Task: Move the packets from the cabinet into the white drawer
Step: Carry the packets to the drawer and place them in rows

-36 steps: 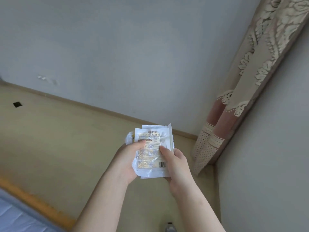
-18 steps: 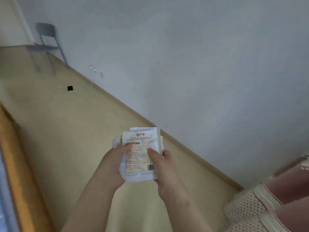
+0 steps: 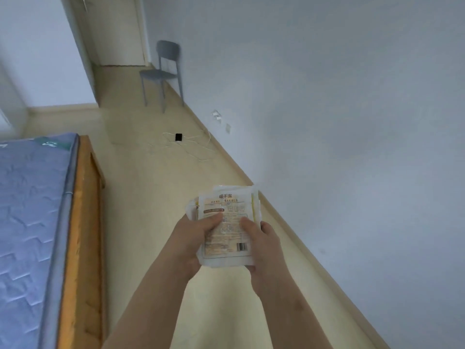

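A stack of white packets (image 3: 227,205) with orange print, the top one labelled as a hand warmer, is held in front of me at chest height above the floor. My left hand (image 3: 193,238) grips the stack's left side with the thumb across its face. My right hand (image 3: 261,245) grips the right side, thumb on top and fingers underneath. Neither the cabinet nor the white drawer is in view.
A bed (image 3: 32,222) with a blue mattress and orange wooden frame fills the left. A grey chair (image 3: 163,71) stands by the wall near a doorway. A black phone (image 3: 178,137) and white cable (image 3: 198,147) lie on the floor ahead. A white wall runs along the right.
My view has swung left: the curtain has gone out of sight, and the bed, chair and doorway have come in. Both hands hold the packets as before.
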`<action>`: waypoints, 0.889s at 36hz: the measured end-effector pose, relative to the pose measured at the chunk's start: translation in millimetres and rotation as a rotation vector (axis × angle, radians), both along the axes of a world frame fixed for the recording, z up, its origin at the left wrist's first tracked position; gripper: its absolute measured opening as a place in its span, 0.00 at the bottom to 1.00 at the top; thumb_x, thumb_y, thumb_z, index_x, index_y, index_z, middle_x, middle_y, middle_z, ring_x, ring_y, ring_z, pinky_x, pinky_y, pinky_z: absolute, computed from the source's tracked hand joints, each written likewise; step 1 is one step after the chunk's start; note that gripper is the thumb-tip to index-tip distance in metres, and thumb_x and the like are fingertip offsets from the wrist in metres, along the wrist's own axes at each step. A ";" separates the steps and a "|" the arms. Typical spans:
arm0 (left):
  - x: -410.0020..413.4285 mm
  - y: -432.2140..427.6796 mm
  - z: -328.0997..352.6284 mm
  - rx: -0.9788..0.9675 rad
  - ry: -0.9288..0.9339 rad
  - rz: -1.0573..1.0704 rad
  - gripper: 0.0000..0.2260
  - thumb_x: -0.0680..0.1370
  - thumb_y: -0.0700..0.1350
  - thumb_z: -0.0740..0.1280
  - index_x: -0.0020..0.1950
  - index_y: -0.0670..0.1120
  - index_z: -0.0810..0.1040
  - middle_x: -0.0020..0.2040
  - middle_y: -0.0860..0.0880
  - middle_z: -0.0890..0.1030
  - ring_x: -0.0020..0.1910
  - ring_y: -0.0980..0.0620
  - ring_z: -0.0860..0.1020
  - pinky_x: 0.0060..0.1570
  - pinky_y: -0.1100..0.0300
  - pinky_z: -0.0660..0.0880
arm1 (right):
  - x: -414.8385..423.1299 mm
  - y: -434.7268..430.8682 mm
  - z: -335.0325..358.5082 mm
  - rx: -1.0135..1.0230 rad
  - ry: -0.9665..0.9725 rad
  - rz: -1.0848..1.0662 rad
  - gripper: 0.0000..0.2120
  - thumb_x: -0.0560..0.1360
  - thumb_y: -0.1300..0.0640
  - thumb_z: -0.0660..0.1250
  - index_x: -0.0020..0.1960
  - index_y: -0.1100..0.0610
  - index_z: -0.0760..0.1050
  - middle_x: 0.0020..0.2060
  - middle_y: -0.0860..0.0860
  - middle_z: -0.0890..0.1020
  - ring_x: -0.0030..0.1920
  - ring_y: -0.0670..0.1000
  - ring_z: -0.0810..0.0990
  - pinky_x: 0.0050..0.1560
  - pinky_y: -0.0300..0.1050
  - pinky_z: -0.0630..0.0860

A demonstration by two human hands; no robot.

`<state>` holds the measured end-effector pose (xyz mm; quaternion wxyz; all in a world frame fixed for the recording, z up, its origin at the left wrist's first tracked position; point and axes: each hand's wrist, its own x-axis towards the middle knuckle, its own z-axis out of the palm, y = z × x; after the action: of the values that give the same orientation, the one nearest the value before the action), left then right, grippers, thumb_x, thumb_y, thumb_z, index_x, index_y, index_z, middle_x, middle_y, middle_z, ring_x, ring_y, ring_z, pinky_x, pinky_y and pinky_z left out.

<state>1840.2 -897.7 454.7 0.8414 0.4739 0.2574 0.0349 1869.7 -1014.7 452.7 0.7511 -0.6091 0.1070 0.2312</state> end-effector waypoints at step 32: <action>433.2 402.2 -17.6 -0.024 0.130 0.480 0.05 0.77 0.36 0.65 0.49 0.42 0.80 0.42 0.42 0.85 0.43 0.43 0.83 0.43 0.49 0.79 | 500.9 424.2 -41.9 -0.109 0.023 0.539 0.17 0.77 0.53 0.62 0.57 0.66 0.72 0.49 0.61 0.80 0.43 0.55 0.78 0.42 0.47 0.74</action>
<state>2273.4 -495.5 437.1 0.7964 0.3903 0.4164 0.2001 2370.6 -590.4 410.8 0.6272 -0.6526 -0.0381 0.4234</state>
